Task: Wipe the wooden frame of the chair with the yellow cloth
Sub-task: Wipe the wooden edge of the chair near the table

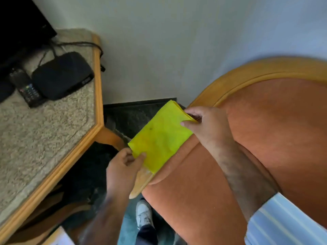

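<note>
A folded yellow cloth [160,137] is stretched flat between both hands, just above the left arm of the chair. My left hand [123,167] pinches its near corner between thumb and fingers. My right hand [208,124] grips its far edge. The chair has a light wooden frame [247,71] that curves round the back and runs down to an armrest tip [139,184] under the cloth. Its seat and back are orange upholstery [265,129].
A wood-edged table with a speckled stone top [53,138] stands to the left, close to the chair arm. On it lie a black box [62,75], a remote [26,89] and cables, with a dark screen behind. A white shoe [144,214] shows on the floor below.
</note>
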Motion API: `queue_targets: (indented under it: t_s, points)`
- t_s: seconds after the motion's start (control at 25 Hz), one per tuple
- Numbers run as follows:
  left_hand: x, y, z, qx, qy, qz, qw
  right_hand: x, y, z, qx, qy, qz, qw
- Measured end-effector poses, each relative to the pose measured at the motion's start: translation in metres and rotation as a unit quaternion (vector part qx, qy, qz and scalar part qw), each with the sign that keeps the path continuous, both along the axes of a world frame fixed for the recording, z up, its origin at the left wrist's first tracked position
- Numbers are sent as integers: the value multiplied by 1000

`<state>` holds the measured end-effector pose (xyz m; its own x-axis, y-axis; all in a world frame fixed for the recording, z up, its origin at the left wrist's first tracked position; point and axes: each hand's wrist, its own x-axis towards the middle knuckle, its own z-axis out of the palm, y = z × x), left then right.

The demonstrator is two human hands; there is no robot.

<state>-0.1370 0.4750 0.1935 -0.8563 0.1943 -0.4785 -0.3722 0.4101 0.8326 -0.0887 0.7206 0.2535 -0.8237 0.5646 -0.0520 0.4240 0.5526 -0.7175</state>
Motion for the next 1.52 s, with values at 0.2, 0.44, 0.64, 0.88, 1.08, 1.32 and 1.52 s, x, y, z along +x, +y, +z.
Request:
queue_targets:
  t_s: [0.2, 0.44, 0.64, 0.88, 1.08, 1.32, 1.52]
  points:
    - [-12, 15, -25, -219, 49, -150, 963, -4, 9, -40, 110, -99, 89, 985]
    - [-15, 30, -36, -204, 420, -367, 804, 1, 26, -61, 312, -24, 64, 948]
    - [-21, 111, -59, -243, 503, -517, 649, -45, 90, -63, 383, -129, 96, 910]
    - [-19, 114, -71, -230, 467, -500, 692, -51, 109, -76, 425, -86, 107, 895]
    - [19, -38, -70, -340, 417, -566, 624, -49, 109, -70, 426, -74, 104, 896]
    - [27, -89, -73, -354, 436, -585, 585, -48, 107, -74, 428, -58, 103, 896]
    - [9, 48, -75, -326, 478, -533, 617, -51, 106, -69, 415, -59, 100, 903]
